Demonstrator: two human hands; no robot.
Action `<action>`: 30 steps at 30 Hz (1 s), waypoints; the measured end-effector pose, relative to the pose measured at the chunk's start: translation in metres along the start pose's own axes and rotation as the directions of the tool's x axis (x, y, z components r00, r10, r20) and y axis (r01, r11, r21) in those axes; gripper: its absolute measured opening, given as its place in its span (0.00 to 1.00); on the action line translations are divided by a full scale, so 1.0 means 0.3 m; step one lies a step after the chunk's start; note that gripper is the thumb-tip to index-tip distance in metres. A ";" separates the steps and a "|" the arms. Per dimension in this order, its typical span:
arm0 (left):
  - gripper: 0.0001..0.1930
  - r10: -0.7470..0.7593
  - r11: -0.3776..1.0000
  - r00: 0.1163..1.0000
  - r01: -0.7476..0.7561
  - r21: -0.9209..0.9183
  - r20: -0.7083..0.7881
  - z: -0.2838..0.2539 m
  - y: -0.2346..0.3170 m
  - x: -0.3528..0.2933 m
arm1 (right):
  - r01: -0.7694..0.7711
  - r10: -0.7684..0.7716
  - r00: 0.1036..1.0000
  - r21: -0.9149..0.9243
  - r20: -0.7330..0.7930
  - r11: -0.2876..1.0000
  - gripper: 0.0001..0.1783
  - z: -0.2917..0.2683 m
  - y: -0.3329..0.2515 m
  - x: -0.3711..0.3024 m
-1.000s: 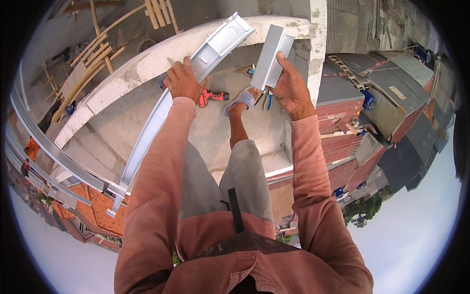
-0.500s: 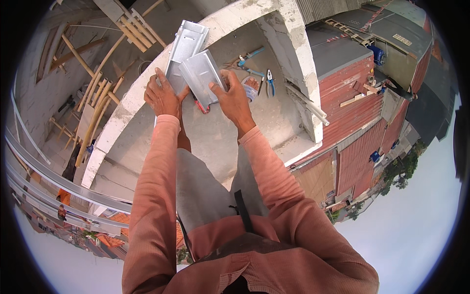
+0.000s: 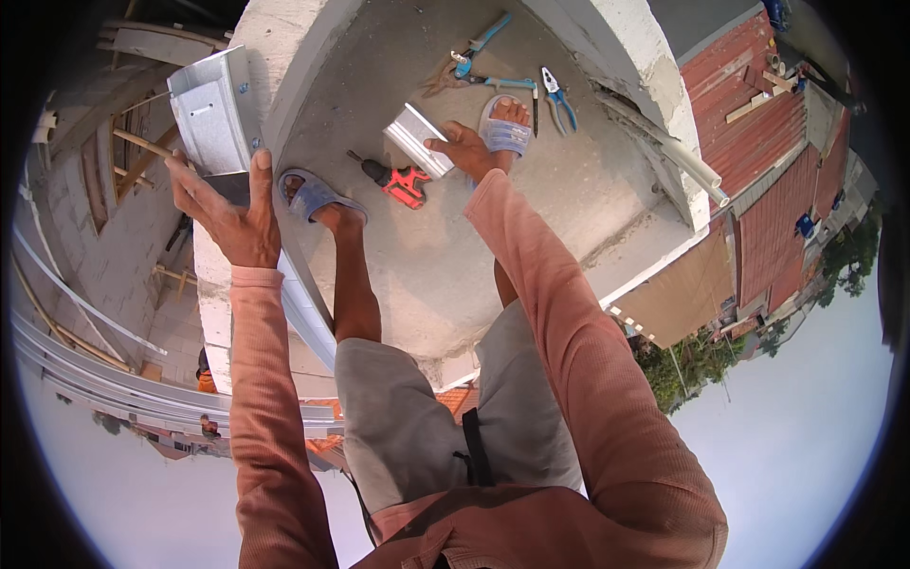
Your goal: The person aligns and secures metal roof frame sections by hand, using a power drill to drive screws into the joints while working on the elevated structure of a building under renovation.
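My left hand (image 3: 232,213) grips the edges of a silver metal channel (image 3: 213,112), its thumb on one side and its fingers on the other. Screw heads show along that channel, which stands over the white wall ledge. My right hand (image 3: 469,150) holds a short ribbed metal channel offcut (image 3: 417,137) low over the concrete floor. Just beside the offcut lies a red and black cordless drill (image 3: 406,185). Beyond my right hand are blue-handled tin snips (image 3: 498,82), a dark pen-like tool (image 3: 535,112) and blue-handled pliers (image 3: 557,100).
My sandalled feet stand on the concrete floor (image 3: 436,256), edged by a white masonry wall (image 3: 668,104). Pale pipes (image 3: 697,166) lean at the right. Long metal rails (image 3: 171,398) run along the lower left. Red corrugated roofs lie beyond the right edge, far below.
My hands have moved apart. The left has gone left with its channel, and the right has lowered the short offcut toward the floor by the drill. More of the floor and my feet show.
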State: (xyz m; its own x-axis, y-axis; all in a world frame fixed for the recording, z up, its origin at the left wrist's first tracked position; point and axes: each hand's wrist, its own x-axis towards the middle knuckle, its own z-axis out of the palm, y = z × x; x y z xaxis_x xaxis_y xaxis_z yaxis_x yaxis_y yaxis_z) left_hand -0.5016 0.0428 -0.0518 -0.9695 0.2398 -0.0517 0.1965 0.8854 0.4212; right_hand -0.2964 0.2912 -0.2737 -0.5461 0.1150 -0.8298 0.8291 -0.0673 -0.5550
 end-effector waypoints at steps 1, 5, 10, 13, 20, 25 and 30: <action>0.56 -0.040 0.998 0.999 0.040 0.049 -0.011 -0.001 0.004 0.000 | -0.065 0.077 0.997 -0.262 0.033 0.963 0.36 -0.030 -0.013 0.037; 0.52 -0.059 0.985 0.996 0.069 0.155 -0.066 0.012 0.008 0.002 | 0.007 -0.203 0.852 -0.378 -0.482 0.926 0.37 -0.195 0.075 0.098; 0.52 -0.097 0.995 0.992 0.098 0.012 -0.085 0.032 0.046 0.012 | -0.304 -0.186 0.653 -0.479 -0.734 0.823 0.24 -0.415 0.259 0.145; 0.51 -0.068 0.995 0.990 0.077 0.070 -0.124 0.023 0.009 0.006 | -0.397 -0.124 0.715 -0.545 -0.689 0.738 0.21 -0.399 0.146 0.162; 0.51 -0.075 0.997 0.988 0.077 0.010 -0.135 0.056 0.033 0.002 | -0.259 -0.283 0.753 -0.662 -0.594 0.703 0.18 -0.469 0.182 0.113; 0.51 -0.043 0.992 0.990 0.058 0.111 -0.137 0.040 0.001 0.003 | 0.175 -0.495 0.770 -0.612 -0.403 0.771 0.17 -0.370 0.104 0.044; 0.51 -0.006 0.985 0.992 0.027 0.173 -0.124 0.022 -0.003 0.004 | 0.126 -0.330 0.938 -0.779 -0.109 0.615 0.23 -0.114 0.036 0.067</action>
State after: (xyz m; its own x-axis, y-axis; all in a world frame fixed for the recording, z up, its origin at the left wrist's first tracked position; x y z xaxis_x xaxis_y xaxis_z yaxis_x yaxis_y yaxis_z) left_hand -0.5019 0.0449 -0.0581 -0.9813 0.1836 0.0588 0.1925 0.9471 0.2566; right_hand -0.2942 0.3267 -0.2945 -0.7727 0.2378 -0.5886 0.5339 0.7450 -0.4000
